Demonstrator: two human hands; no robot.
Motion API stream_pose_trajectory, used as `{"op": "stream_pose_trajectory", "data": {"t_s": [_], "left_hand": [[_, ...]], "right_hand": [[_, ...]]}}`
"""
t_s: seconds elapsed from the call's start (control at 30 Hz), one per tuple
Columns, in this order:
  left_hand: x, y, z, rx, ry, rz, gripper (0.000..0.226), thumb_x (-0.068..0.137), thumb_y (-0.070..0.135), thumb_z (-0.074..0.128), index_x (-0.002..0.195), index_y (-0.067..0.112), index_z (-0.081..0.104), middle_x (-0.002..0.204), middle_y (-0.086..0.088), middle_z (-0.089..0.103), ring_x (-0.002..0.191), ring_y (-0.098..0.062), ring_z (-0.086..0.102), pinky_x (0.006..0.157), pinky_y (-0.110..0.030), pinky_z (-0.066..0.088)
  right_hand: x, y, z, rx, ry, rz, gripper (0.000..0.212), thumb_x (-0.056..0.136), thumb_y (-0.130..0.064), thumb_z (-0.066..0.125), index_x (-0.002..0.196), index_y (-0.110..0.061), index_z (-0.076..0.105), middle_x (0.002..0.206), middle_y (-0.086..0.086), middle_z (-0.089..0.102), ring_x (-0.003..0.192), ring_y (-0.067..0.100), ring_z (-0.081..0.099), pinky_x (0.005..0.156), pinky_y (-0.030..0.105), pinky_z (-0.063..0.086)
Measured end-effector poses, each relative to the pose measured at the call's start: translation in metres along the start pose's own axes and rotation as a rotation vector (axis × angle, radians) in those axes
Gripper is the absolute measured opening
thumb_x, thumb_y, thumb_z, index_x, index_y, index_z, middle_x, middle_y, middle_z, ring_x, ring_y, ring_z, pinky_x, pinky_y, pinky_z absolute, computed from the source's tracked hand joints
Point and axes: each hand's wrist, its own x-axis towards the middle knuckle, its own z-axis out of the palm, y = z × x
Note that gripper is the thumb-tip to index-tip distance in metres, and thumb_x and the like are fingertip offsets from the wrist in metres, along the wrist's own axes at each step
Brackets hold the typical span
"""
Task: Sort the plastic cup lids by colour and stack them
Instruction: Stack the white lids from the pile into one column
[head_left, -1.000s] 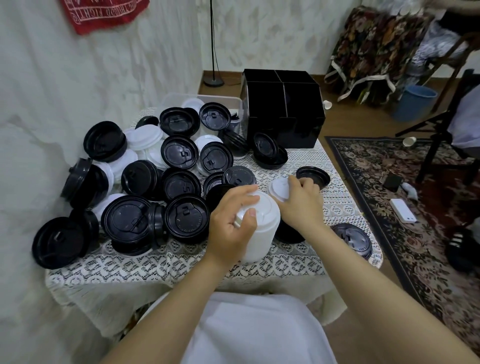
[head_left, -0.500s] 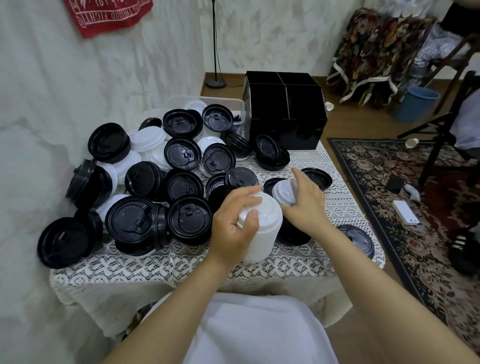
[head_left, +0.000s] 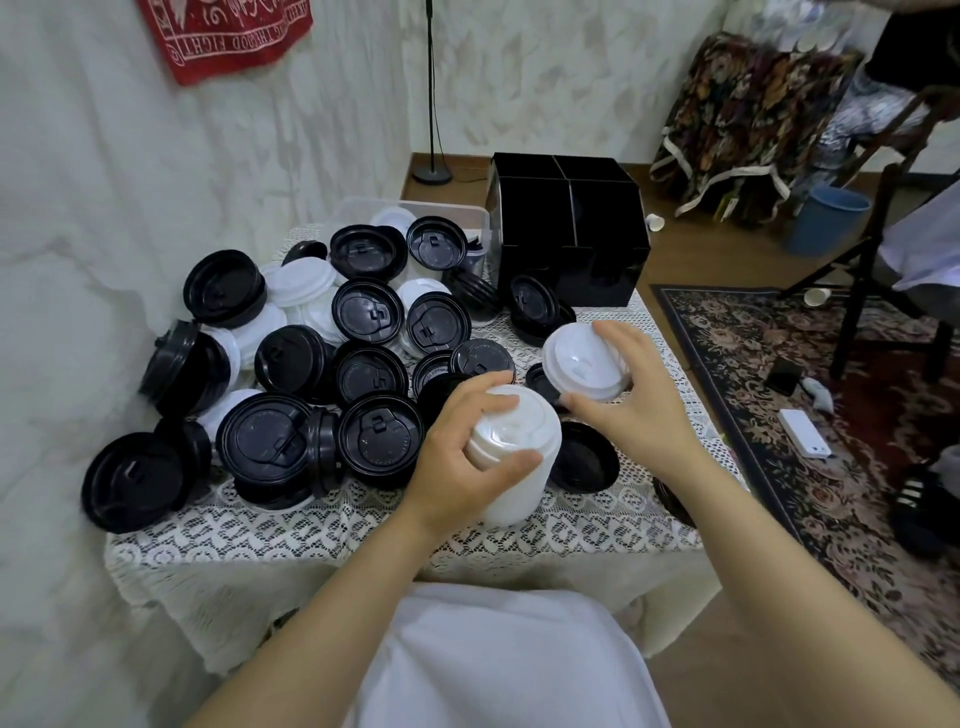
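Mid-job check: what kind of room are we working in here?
Most likely a home living room: a lace tablecloth, a patterned rug on a wood floor, and floral fabric draped over furniture.

Illegible white lettering on red banner

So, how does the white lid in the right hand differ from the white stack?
The white lid is low and flat; the white stack is much taller. The right hand holds the lid tilted in the air; the stack stands upright on the lace tablecloth, the left hand gripping its top. Both are white plastic.
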Motion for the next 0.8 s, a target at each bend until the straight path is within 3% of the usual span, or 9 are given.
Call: {"op": "stream_pose_trajectory", "data": {"t_s": [0.1,0.17,0.27,0.37,0.43,0.57,0.8], "left_hand": [[-0.001,0.003,-0.003,0.028,-0.032,-0.016,0.042,0.070,0.045,0.072,0.107,0.034,0.057,0.137,0.014,0.045,0.127,-0.005,0.046,0.103,-0.018,0.037],[-0.002,0.006,-0.003,0.021,-0.033,-0.032,0.046,0.069,0.045,0.072,0.110,0.035,0.055,0.136,0.015,0.045,0.125,-0.003,0.047,0.101,-0.019,0.039],[-0.003,0.007,-0.001,-0.012,-0.020,-0.096,0.062,0.066,0.045,0.075,0.122,0.031,0.052,0.128,0.006,0.053,0.115,-0.009,0.054,0.094,-0.024,0.046],[-0.007,0.010,0.002,-0.132,0.008,-0.184,0.080,0.062,0.054,0.081,0.129,0.027,0.048,0.119,0.002,0.061,0.104,-0.014,0.062,0.082,-0.027,0.052],[-0.009,0.008,0.003,-0.140,0.033,-0.185,0.088,0.059,0.065,0.079,0.131,0.025,0.047,0.118,0.002,0.063,0.104,-0.013,0.063,0.082,-0.026,0.052],[-0.008,0.006,0.002,-0.158,0.031,-0.214,0.091,0.054,0.068,0.079,0.129,0.027,0.048,0.116,0.006,0.064,0.104,-0.008,0.063,0.085,-0.022,0.049],[-0.008,0.003,-0.001,-0.207,-0.004,-0.270,0.084,0.053,0.036,0.087,0.127,0.033,0.049,0.119,0.004,0.064,0.109,-0.012,0.062,0.087,-0.028,0.050]], "right_hand": [[-0.007,-0.019,-0.008,0.060,0.005,-0.083,0.072,0.077,-0.021,0.082,0.139,-0.019,0.047,0.139,-0.005,0.042,0.130,0.005,0.039,0.109,0.039,0.039],[-0.011,-0.031,-0.011,0.099,-0.034,-0.133,0.071,0.075,-0.035,0.082,0.137,-0.027,0.048,0.139,-0.006,0.044,0.132,0.005,0.040,0.110,0.038,0.039],[-0.020,-0.046,-0.009,0.137,-0.148,-0.170,0.065,0.070,-0.050,0.074,0.129,-0.035,0.051,0.136,-0.013,0.048,0.129,-0.002,0.043,0.107,0.021,0.037],[-0.027,-0.051,-0.001,0.099,-0.241,-0.184,0.067,0.069,-0.049,0.074,0.130,-0.031,0.053,0.138,-0.016,0.046,0.128,-0.010,0.039,0.104,0.006,0.028],[-0.030,-0.050,0.004,0.088,-0.293,-0.156,0.067,0.069,-0.043,0.077,0.131,-0.032,0.053,0.143,-0.014,0.044,0.132,-0.009,0.035,0.106,0.006,0.024],[-0.034,-0.048,0.011,0.113,-0.351,-0.116,0.061,0.071,-0.034,0.076,0.128,-0.038,0.054,0.147,-0.016,0.040,0.135,-0.008,0.032,0.108,0.007,0.024],[-0.033,-0.047,0.019,0.130,-0.380,-0.094,0.058,0.071,-0.034,0.074,0.123,-0.045,0.052,0.142,-0.022,0.039,0.132,-0.012,0.032,0.106,0.005,0.023]]}}
